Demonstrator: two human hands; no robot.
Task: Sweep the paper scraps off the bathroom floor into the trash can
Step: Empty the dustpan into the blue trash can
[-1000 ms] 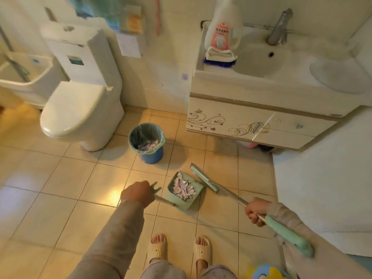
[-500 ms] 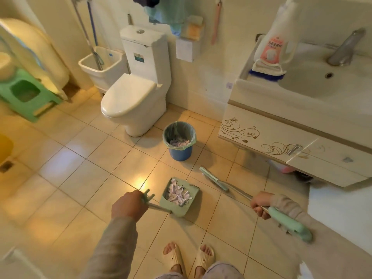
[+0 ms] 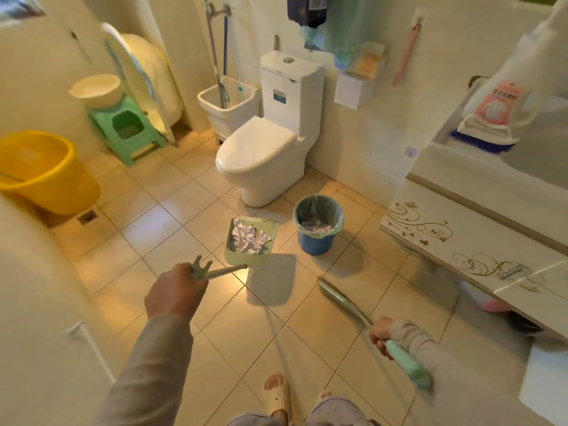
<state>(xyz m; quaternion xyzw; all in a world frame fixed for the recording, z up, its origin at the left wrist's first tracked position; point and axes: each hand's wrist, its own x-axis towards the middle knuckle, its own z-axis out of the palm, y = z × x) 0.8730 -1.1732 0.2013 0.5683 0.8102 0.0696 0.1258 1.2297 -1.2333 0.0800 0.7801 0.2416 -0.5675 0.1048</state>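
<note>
White torn paper scraps (image 3: pixel 248 238) heaped in our pale-green plastic dustpan (image 3: pixel 250 241), now lifted clear of the tiles | blue lined trash can (image 3: pixel 317 224) at its three o'clock, close | left hand (image 3: pixel 175 292) clenched round pan handle, right hand (image 3: pixel 381 335) fisted on green broom (image 3: pixel 353 312) | tipping comes next, we reckon.

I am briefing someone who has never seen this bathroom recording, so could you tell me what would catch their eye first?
Probably the green dustpan, heaped with white paper scraps, held by its long handle in the left hand in the middle of the view, just left of the blue trash can. Next comes the bright yellow bucket at the far left, then the white toilet against the back wall. The right hand grips the broom at lower right.
</note>
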